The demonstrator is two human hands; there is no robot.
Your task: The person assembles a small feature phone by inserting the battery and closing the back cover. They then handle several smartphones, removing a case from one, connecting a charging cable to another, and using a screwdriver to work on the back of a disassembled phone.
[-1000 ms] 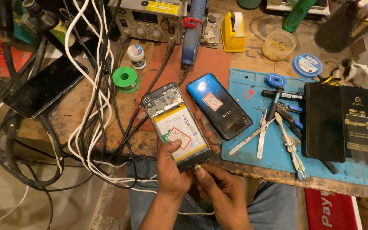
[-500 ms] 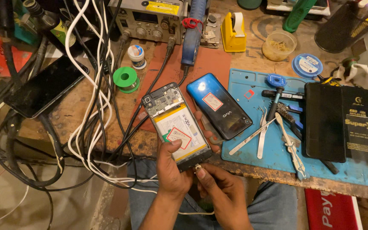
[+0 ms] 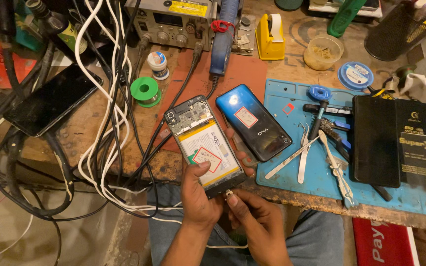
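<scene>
Your left hand [image 3: 199, 197] grips the opened, backless smartphone with exposed white battery [image 3: 204, 141], angled toward eleven o'clock at the bench edge; your right hand [image 3: 255, 216] pinches the small white-cabled plug [image 3: 229, 194] at its bottom port. It looks light and fragile: hold the frame edges.

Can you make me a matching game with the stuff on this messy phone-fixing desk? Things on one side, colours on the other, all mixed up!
Things:
1. Tape dispenser
2. Wire spool
3. Work mat
4. Cup of bits

Colours:
A. green
B. see-through
C. yellow
D. blue

Pairs: 1-C, 2-A, 3-D, 4-B
</scene>
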